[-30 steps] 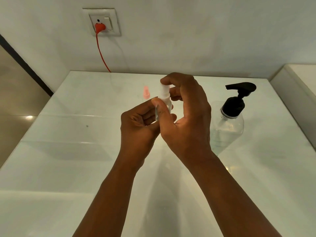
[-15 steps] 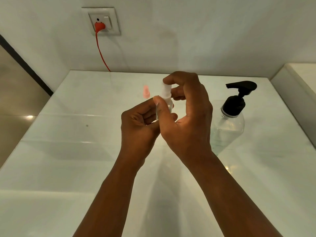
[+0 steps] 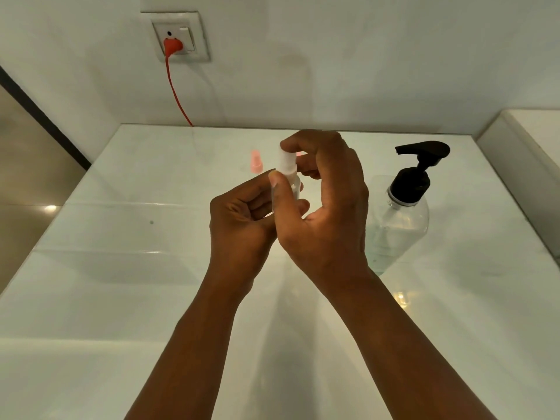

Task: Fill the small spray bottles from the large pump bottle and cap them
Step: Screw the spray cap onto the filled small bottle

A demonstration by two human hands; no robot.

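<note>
Fingers of both hands grip small spray bottle (image 3: 287, 174); pump bottle (image 3: 403, 213) right, pink-capped bottle (image 3: 256, 161) behind.

Plain indoor room: glossy white counter (image 3: 121, 298), wall socket (image 3: 178, 37) with red plug (image 3: 172, 45).

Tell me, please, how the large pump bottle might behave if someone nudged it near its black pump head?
The large pump bottle looks only partly filled with clear liquid, so probably fairly light. Its tall black pump head puts leverage high, so it may tip rather than slide. The glossy counter could let it skid.
</note>
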